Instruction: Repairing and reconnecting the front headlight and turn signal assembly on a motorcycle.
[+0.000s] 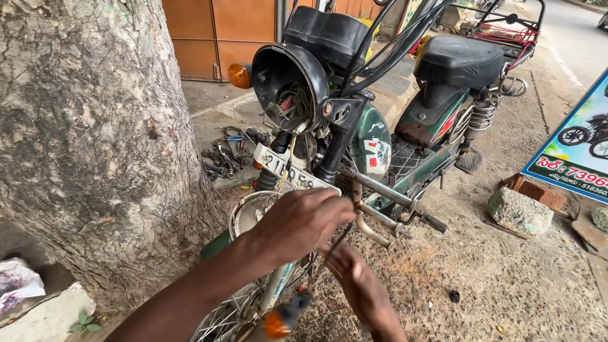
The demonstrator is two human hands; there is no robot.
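The left hand (302, 222) is curled shut, fingertips pinched on a thin dark cable (336, 242) just in front of the green moped (380, 143). The right hand (348, 265) sits directly below it, touching the same cable — how far its fingers are closed cannot be told, since the left hand covers them. The cable runs down from the hands beside the moped's front wheel (233, 311). Above the hands, on the moped's front, hang a white number plate (287, 170) and an empty black headlamp shell (287, 85) with loose wires inside; an orange indicator (240, 75) sticks out beside the shell. A scatter of hand tools (226, 154) lies on the ground beyond the moped's front — near a thick tree trunk (80, 127) that stands close by the wheel. Past the moped's footrest, well apart, sits a rough stone (519, 211).
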